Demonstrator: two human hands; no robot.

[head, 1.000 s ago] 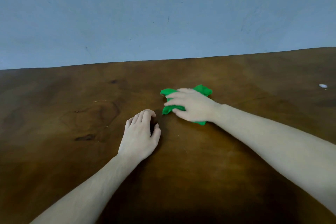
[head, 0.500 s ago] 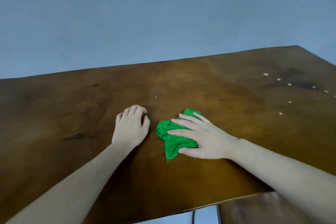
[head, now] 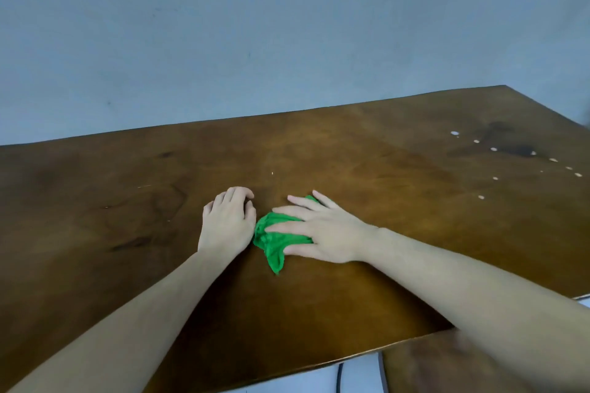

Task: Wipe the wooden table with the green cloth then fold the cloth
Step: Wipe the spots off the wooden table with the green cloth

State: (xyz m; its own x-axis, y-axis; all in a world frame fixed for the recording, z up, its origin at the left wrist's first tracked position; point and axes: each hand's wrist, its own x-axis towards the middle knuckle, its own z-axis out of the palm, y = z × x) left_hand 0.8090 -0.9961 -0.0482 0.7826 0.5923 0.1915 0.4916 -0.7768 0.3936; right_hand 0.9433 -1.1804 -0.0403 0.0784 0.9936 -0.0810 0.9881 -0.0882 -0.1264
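One cloth, two hands on the counter (head: 367,153)

Right hand (head: 322,228) is pressing the cloth (head: 274,242), grip wide and flat; left hand (head: 228,222) is resting just left of the cloth, fingers curled, holding nothing.

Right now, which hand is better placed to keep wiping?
Right. The right hand lies flat on the bunched green cloth; the left hand rests on the bare wooden table beside it.

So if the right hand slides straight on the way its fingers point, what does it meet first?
Probably the left hand. The right hand lies flat on the green cloth, fingers pointing left toward it; the cloth's edge seems almost to touch it.
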